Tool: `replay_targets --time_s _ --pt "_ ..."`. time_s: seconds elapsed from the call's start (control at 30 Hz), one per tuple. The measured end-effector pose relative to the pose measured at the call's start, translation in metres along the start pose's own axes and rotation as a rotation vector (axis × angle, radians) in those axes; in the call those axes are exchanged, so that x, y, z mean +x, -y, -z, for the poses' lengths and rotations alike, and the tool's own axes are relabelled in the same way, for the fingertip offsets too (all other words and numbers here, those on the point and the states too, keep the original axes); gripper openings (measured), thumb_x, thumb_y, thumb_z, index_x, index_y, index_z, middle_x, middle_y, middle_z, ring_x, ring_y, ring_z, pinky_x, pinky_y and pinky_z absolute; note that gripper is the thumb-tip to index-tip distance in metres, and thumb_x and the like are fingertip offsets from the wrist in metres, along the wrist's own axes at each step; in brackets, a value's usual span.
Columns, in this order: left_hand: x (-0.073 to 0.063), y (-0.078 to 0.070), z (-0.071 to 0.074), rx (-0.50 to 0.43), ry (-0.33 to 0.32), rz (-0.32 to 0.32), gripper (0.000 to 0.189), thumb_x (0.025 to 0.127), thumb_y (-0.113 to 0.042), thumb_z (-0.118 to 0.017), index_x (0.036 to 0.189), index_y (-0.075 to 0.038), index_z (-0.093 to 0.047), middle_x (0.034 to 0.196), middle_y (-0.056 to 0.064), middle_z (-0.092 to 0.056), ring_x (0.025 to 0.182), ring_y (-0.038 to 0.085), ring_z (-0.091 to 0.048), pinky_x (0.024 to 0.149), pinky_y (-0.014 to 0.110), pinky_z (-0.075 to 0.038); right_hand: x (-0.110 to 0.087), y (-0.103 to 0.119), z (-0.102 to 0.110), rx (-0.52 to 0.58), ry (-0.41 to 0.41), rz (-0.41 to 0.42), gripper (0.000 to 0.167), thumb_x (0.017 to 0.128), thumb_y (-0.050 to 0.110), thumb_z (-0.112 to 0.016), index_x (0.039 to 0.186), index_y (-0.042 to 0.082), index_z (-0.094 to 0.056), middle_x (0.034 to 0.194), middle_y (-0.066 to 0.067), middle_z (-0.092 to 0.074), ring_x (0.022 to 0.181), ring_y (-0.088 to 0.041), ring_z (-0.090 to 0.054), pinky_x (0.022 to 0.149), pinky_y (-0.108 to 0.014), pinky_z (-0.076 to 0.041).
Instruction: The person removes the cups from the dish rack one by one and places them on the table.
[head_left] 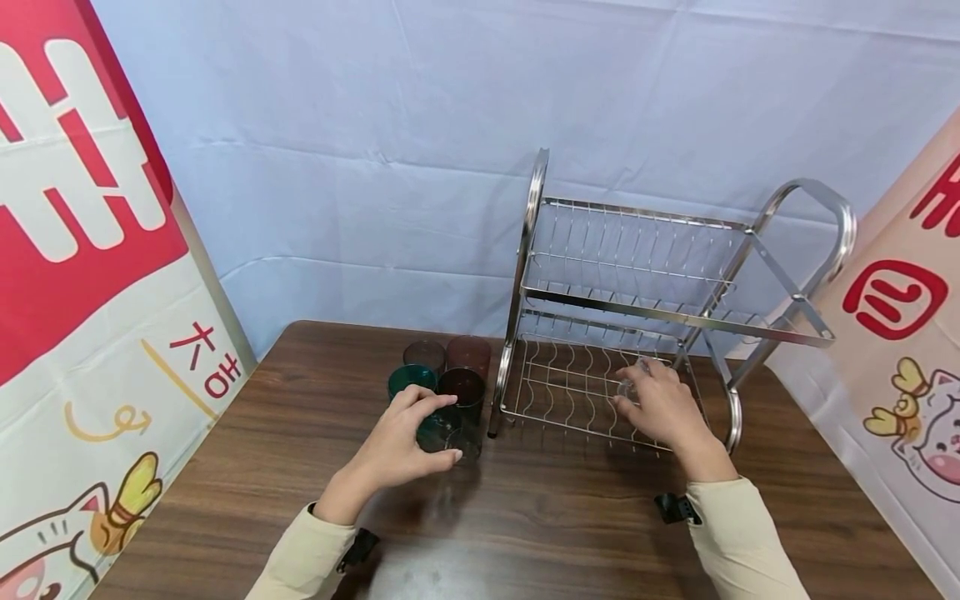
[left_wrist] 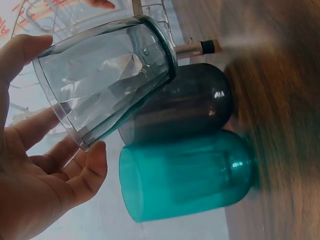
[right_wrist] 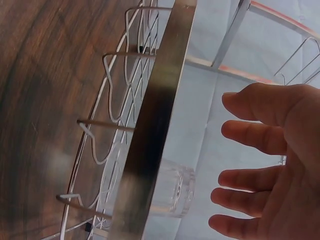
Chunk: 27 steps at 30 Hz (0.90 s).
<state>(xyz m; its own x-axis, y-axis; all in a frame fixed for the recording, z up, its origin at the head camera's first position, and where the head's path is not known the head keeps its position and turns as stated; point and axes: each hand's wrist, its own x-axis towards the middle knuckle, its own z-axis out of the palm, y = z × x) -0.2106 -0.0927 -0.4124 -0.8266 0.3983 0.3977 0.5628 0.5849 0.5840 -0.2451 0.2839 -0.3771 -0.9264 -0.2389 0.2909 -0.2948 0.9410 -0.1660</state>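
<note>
My left hand [head_left: 405,437] holds a clear drinking glass [left_wrist: 110,75] by its rim, thumb on one side and fingers on the other. Beyond that glass stand a teal cup [left_wrist: 185,175] and a dark grey-brown cup [left_wrist: 205,100], close together on the table. On the lower tier of the metal dish rack [head_left: 708,321], another clear glass [right_wrist: 172,192] stands behind the front bar. My right hand [head_left: 660,404] hovers over this glass and partly hides it from the head camera. The right wrist view shows its fingers extended, with a gap to the glass.
Behind the teal and dark cups are a smoky cup [head_left: 424,354] and a reddish one [head_left: 469,352], left of the rack's leg. The upper tier [head_left: 630,242] overhangs the lower wire shelf. A pale cloth backdrop [head_left: 337,167] hangs behind the wooden table [head_left: 300,417].
</note>
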Motion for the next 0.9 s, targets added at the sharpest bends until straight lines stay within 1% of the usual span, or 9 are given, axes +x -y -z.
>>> replay_targets --time_s 0.13,0.3,0.57,0.73,0.9 --pt "-0.002 0.002 0.004 0.028 0.01 0.002 0.064 0.071 -0.036 -0.078 0.129 -0.015 -0.057 0.112 -0.002 -0.045 0.098 0.015 -0.043 0.077 0.039 -0.043 0.002 -0.004 0.0 0.001 0.01 -0.02 0.036 0.084 0.016 -0.065 0.115 -0.001 -0.059 0.13 -0.039 -0.034 0.115 -0.06 -0.032 0.08 -0.07 -0.031" --pt "-0.007 0.005 0.007 0.06 0.013 -0.003 0.064 0.073 -0.037 -0.077 0.13 -0.014 -0.057 0.115 0.002 -0.046 0.098 0.018 -0.044 0.075 0.04 -0.043 0.004 -0.011 -0.003 0.002 0.001 -0.04 0.038 0.084 0.015 -0.065 0.116 -0.002 -0.058 0.132 -0.039 -0.032 0.114 -0.061 -0.032 0.08 -0.07 -0.031" --pt "-0.011 0.012 0.011 0.13 -0.014 -0.03 0.062 0.074 -0.036 -0.075 0.128 -0.012 -0.058 0.115 0.004 -0.046 0.098 0.019 -0.043 0.075 0.039 -0.043 0.008 -0.022 -0.004 -0.013 0.04 -0.095 0.037 0.084 0.015 -0.064 0.116 -0.002 -0.057 0.132 -0.039 -0.03 0.116 -0.061 -0.028 0.082 -0.071 -0.029" --pt "-0.013 0.017 0.013 0.192 -0.04 -0.056 0.063 0.071 -0.033 -0.077 0.126 -0.008 -0.059 0.116 0.009 -0.045 0.099 0.023 -0.043 0.076 0.041 -0.043 0.01 -0.024 -0.004 -0.011 0.052 -0.109 0.038 0.083 0.015 -0.063 0.116 -0.003 -0.056 0.132 -0.039 -0.031 0.117 -0.06 -0.027 0.083 -0.071 -0.029" --pt "-0.014 0.021 0.014 0.239 -0.034 -0.061 0.061 0.071 -0.032 -0.077 0.124 -0.009 -0.06 0.114 0.011 -0.044 0.096 0.026 -0.042 0.074 0.04 -0.042 0.012 -0.027 -0.007 -0.005 0.06 -0.117 0.039 0.084 0.016 -0.063 0.117 -0.003 -0.055 0.132 -0.039 -0.031 0.117 -0.06 -0.027 0.082 -0.071 -0.029"
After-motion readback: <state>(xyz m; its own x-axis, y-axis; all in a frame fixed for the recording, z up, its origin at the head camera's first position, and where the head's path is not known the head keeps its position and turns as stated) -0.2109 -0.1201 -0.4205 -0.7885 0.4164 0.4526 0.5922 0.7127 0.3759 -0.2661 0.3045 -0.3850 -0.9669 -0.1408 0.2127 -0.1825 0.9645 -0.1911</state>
